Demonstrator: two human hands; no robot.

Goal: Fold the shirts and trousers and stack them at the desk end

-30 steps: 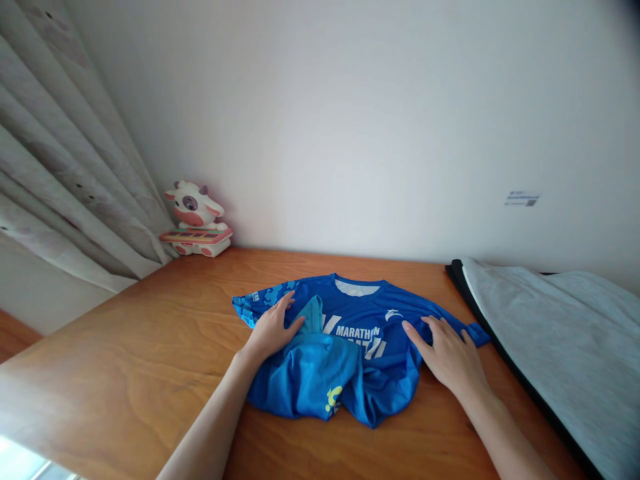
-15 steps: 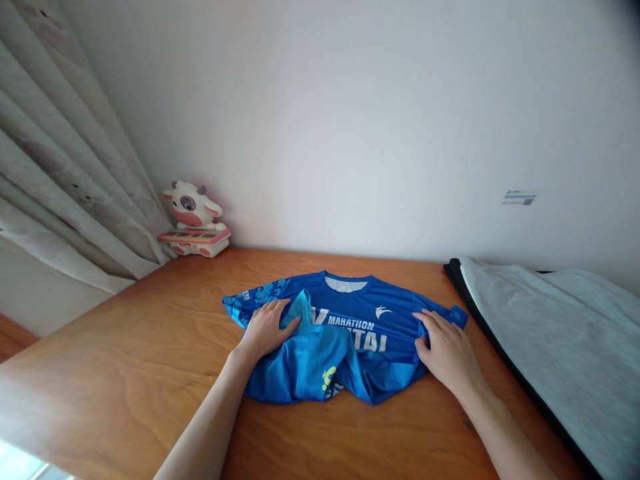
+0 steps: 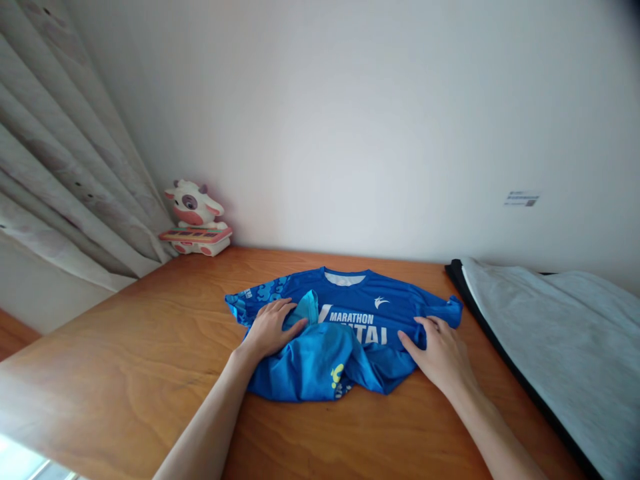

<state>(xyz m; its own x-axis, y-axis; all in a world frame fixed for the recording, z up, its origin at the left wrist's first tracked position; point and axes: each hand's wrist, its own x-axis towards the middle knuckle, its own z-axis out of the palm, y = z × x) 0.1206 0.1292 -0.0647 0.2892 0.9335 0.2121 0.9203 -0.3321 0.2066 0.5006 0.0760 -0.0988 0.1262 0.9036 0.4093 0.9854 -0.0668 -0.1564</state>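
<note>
A blue short-sleeved T-shirt [image 3: 345, 293] lies on the table with its collar toward the wall, white "MARATHON" lettering across its chest. Its lower part is bunched and folded up over the front, with a yellow mark on the crumpled cloth. My left hand [image 3: 273, 327] rests on the left side of the shirt, thumb apart from the fingers, beside a light-blue upturned edge. At the shirt's right side, my right hand [image 3: 440, 343] touches the cloth below the sleeve. Its thumb points inward, spread from the bent fingers.
The wooden table [image 3: 130, 353] meets a white wall [image 3: 350, 133] at the back. A toy cow with a keyboard [image 3: 197, 220] stands at the back left, near the curtain [image 3: 65, 167]. Folded grey cloth [image 3: 560, 333] with a black edge lies to the right.
My right hand has shifted slightly inward and its thumb has spread from the fingers. The shirt's right side has drawn in a little. My left hand has moved slightly right.
</note>
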